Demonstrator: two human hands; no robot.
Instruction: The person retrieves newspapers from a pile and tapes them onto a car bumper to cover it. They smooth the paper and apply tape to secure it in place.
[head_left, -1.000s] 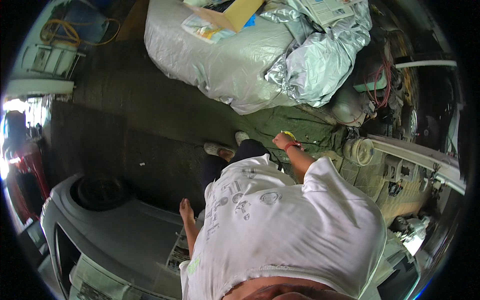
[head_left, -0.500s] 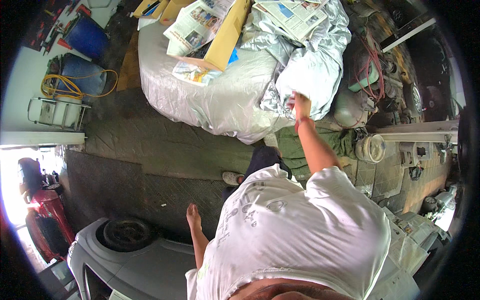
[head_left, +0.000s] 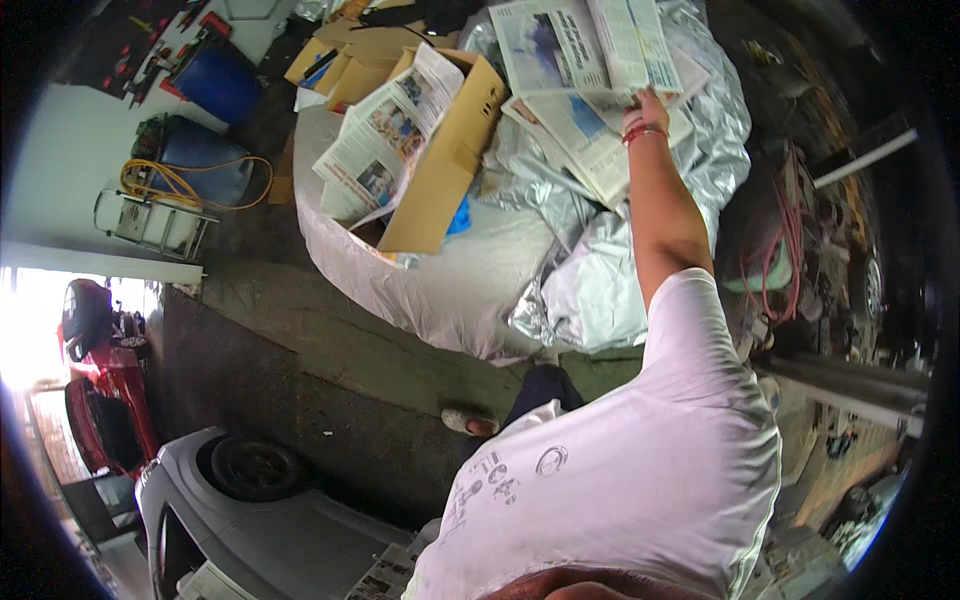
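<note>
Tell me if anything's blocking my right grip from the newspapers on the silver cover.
Nothing visible does: your right grip is right at the newspapers, overlapping an edge of the upper sheets. The cardboard box sits off to the left, not between them.

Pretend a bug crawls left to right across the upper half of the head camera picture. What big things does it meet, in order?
Yellow hose → cardboard box → the person's right hand → reddish hose.
</note>
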